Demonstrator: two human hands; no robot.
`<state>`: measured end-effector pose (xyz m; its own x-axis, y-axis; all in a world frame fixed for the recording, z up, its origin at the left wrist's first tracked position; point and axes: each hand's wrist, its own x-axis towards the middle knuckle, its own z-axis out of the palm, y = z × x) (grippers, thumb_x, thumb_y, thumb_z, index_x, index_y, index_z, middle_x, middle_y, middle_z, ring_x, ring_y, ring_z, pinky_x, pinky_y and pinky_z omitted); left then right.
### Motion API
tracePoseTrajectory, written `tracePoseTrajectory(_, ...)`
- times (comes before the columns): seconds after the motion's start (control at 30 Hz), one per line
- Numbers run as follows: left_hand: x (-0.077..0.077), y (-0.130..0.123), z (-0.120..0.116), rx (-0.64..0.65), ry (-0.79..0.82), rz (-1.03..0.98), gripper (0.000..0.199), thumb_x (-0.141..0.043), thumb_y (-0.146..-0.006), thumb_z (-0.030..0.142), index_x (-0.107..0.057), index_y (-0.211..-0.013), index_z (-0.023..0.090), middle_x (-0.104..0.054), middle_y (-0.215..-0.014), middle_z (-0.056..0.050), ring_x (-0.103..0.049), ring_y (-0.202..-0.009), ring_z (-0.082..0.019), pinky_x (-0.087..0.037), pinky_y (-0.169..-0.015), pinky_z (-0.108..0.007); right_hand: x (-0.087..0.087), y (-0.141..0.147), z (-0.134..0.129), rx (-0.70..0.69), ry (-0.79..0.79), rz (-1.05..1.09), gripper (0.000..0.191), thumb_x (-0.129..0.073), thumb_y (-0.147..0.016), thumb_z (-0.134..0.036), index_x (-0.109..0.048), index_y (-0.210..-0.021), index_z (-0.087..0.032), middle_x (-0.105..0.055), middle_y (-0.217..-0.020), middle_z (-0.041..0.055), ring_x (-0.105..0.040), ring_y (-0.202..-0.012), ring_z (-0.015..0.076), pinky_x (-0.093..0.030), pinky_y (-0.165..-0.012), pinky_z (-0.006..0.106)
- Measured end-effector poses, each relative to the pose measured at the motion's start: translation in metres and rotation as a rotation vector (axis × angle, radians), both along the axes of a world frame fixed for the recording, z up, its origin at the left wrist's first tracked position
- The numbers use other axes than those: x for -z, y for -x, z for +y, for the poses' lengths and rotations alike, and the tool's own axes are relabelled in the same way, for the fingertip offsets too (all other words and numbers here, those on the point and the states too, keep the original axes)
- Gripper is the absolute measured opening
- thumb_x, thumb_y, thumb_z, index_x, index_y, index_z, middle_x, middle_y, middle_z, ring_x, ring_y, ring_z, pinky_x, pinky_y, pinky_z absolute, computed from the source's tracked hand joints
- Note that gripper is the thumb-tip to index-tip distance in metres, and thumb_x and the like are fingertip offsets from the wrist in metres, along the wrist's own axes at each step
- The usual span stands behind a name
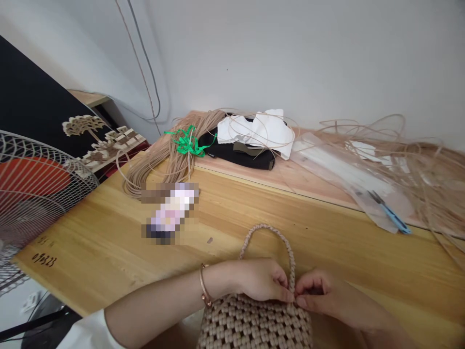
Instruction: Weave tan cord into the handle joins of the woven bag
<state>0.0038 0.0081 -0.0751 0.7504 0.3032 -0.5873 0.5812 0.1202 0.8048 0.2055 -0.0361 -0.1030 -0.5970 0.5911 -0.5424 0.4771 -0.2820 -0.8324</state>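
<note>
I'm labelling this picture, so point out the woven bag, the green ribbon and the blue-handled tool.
Woven bag [255, 324], head view: its body.
Green ribbon [189, 144], head view: its tangled middle.
Blue-handled tool [392, 215], head view: its handle.

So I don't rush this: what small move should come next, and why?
Probably a gentle tightening pinch at the right foot of the braided tan handle: the left hand and right hand flank it there, where it meets the tan openwork woven bag.

We see soft, slightly dim light, a faint shadow beside the cable [146, 51] on the wall [327, 63], coarse pixels masking one patch of the tabletop [109, 232], and stretched, softer detail toward the edges.
</note>
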Motion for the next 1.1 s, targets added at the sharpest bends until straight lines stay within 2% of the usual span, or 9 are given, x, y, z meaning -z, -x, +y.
tracePoseTrajectory(0.13, 0.0, 0.0, -0.016, -0.124, 0.018, 0.054, 0.025, -0.048, -0.084, 0.026, -0.047, -0.061, 0.016, -0.033, -0.052, 0.007, -0.028, -0.048, -0.007, -0.023, -0.045, -0.022, -0.002, 0.0, 0.009, -0.102, 0.017, -0.033, 0.024, -0.057, -0.088, -0.037, -0.062, -0.089, -0.013, -0.064, -0.085, 0.0003, -0.062, -0.076, 0.0161, -0.051, -0.07, 0.034)
tracePoseTrajectory(0.27, 0.0, 0.002, -0.026, -0.208, -0.004, 0.109, 0.024, -0.044, -0.085, 0.031, -0.054, -0.071, 0.014, -0.033, -0.056, 0.007, -0.029, -0.051, -0.008, -0.025, -0.047, -0.023, -0.009, 0.005, 0.022, -0.196, 0.005, -0.087, 0.023, -0.057, -0.088, -0.035, -0.062, -0.093, -0.013, -0.064, -0.092, 0.0016, -0.062, -0.08, 0.0177, -0.052, -0.071, 0.035)
tracePoseTrajectory(0.37, -0.003, 0.006, -0.024, -0.193, -0.062, 0.111, 0.023, -0.044, -0.085, 0.03, -0.057, -0.073, 0.014, -0.038, -0.058, 0.005, -0.034, -0.055, -0.01, -0.028, -0.052, -0.024, -0.013, 0.01, 0.028, -0.258, -0.005, -0.113, 0.023, -0.057, -0.088, -0.035, -0.062, -0.094, -0.013, -0.064, -0.094, 0.0017, -0.062, -0.081, 0.0182, -0.052, -0.071, 0.035)
tracePoseTrajectory(0.47, -0.008, 0.01, -0.013, -0.099, -0.101, 0.094, 0.028, -0.05, -0.082, 0.025, -0.048, -0.055, 0.016, -0.036, -0.05, 0.006, -0.032, -0.051, -0.01, -0.025, -0.052, -0.025, -0.016, 0.014, 0.032, -0.294, -0.015, -0.117, 0.024, -0.056, -0.089, -0.035, -0.062, -0.096, -0.013, -0.064, -0.095, 0.002, -0.062, -0.082, 0.0184, -0.052, -0.071, 0.036)
tracePoseTrajectory(0.53, -0.01, 0.01, -0.005, -0.029, -0.066, 0.094, 0.033, -0.051, -0.081, 0.022, -0.042, -0.049, 0.017, -0.032, -0.044, 0.007, -0.029, -0.047, -0.009, -0.022, -0.05, -0.025, -0.017, 0.015, 0.033, -0.3, -0.023, -0.114, 0.024, -0.056, -0.089, -0.036, -0.062, -0.096, -0.013, -0.064, -0.096, 0.0022, -0.062, -0.082, 0.0187, -0.052, -0.072, 0.036)
tracePoseTrajectory(0.6, -0.01, 0.009, 0.0, 0.003, -0.009, 0.105, 0.033, -0.05, -0.081, 0.02, -0.045, -0.048, 0.017, -0.032, -0.042, 0.007, -0.029, -0.044, -0.008, -0.021, -0.047, -0.025, -0.016, 0.016, 0.033, -0.298, -0.029, -0.114, 0.024, -0.056, -0.088, -0.036, -0.062, -0.096, -0.013, -0.064, -0.096, 0.002, -0.062, -0.083, 0.0191, -0.052, -0.072, 0.036)
tracePoseTrajectory(0.77, -0.008, 0.006, -0.004, -0.114, 0.078, 0.154, 0.03, -0.05, -0.082, 0.022, -0.047, -0.052, 0.016, -0.032, -0.041, 0.008, -0.026, -0.041, -0.007, -0.018, -0.044, -0.025, -0.007, 0.013, 0.028, -0.242, -0.062, -0.1, 0.024, -0.057, -0.088, -0.035, -0.062, -0.098, -0.014, -0.063, -0.098, 0.0026, -0.062, -0.085, 0.0193, -0.052, -0.073, 0.037)
tracePoseTrajectory(0.9, -0.011, 0.007, -0.01, -0.223, 0.182, 0.143, 0.034, -0.052, -0.084, 0.027, -0.045, -0.053, 0.017, -0.03, -0.039, 0.009, -0.023, -0.039, -0.007, -0.016, -0.043, -0.025, -0.002, 0.011, 0.027, -0.201, -0.081, -0.023, 0.024, -0.055, -0.089, -0.037, -0.062, -0.091, -0.014, -0.064, -0.088, 0.001, -0.062, -0.078, 0.0166, -0.051, -0.07, 0.035)
tracePoseTrajectory(1.1, -0.023, 0.0, -0.018, -0.295, 0.28, 0.112, 0.032, -0.054, -0.086, 0.02, -0.051, -0.055, 0.015, -0.032, -0.037, 0.01, -0.023, -0.039, -0.005, -0.016, -0.045, -0.025, -0.018, 0.01, 0.033, -0.221, -0.07, 0.153, 0.031, -0.062, -0.081, -0.041, -0.07, -0.078, -0.012, -0.061, -0.067, -0.0005, -0.054, -0.062, 0.0122, -0.041, -0.057, 0.025)
